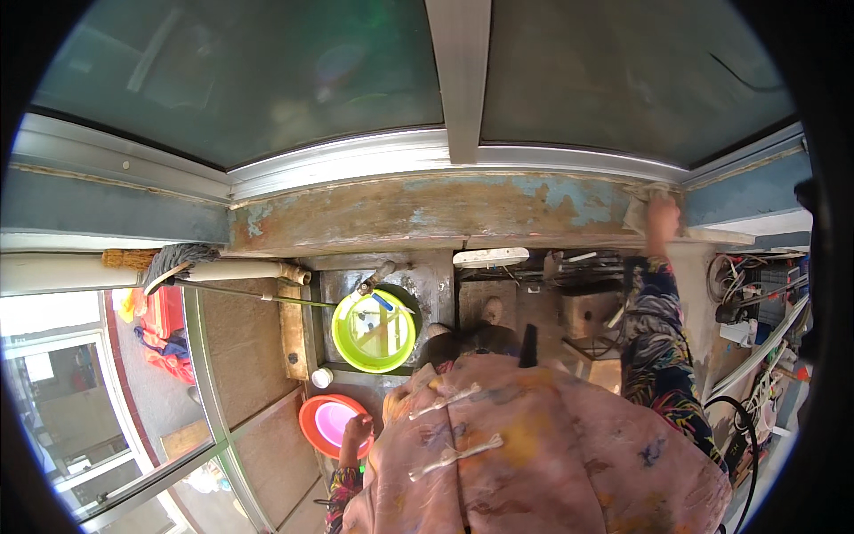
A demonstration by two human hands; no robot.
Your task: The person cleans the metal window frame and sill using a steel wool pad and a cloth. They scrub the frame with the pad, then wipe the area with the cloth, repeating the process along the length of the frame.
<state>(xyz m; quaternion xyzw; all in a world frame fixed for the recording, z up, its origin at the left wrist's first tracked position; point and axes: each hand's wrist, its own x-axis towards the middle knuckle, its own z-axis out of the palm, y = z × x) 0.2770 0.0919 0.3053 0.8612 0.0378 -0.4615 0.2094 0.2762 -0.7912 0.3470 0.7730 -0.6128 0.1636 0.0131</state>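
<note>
Far to the right, my right hand is closed on a pale, crumpled cloth and presses it against the worn windowsill. Patches of blue paint and bare brown surface show along that sill. My left hand hangs low beside a red basin, which has a pink basin in it. Its fingers are too small and shaded to tell whether they are curled round anything. A lime-green basin with water stands in the sink area ahead of me.
Framed window panes rise behind the sill. A grey mop head lies on a white pipe at left. A tap overhangs the green basin. Cables and clutter crowd the right side; a glazed door is at left.
</note>
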